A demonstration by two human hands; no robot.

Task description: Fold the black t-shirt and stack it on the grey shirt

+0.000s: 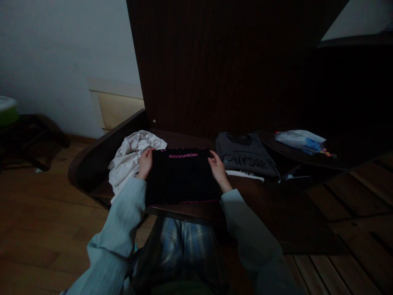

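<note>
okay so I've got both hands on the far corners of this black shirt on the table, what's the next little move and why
Probably draw the far edge toward you to fold the black shirt in half. Your left hand and right hand already pinch its far corners, it lies flat with the pink lettering at the far edge, and a folded grey shirt lies beside it.

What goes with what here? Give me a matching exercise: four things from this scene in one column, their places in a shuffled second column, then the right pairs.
Things:
1. black garment
2. white garment
3. grey shirt
4. plastic bag

Places:
A. crumpled beside the left hand
B. far right, on the dark surface
C. flat between both hands, the right hand at its far corner
D. folded, just right of the right hand

Pairs: 1-C, 2-A, 3-D, 4-B
</note>
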